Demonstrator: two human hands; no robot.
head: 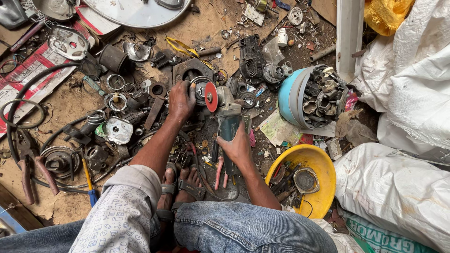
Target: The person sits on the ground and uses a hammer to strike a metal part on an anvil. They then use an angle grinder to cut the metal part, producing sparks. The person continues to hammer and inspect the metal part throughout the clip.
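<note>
My right hand (238, 146) grips the body of a green angle grinder (228, 119), whose red disc (211, 96) stands on edge against a round metal part (201, 89). My left hand (181, 100) holds that round part down on the littered ground, just left of the disc. My sandalled feet (180, 185) rest below the grinder, between my knees.
A yellow bowl (323, 164) with tools sits at the right, and a blue bucket (286, 96) of metal parts lies above it. White sacks (412, 93) fill the right side. Rings, housings, hoses and pliers (28, 168) cover the left.
</note>
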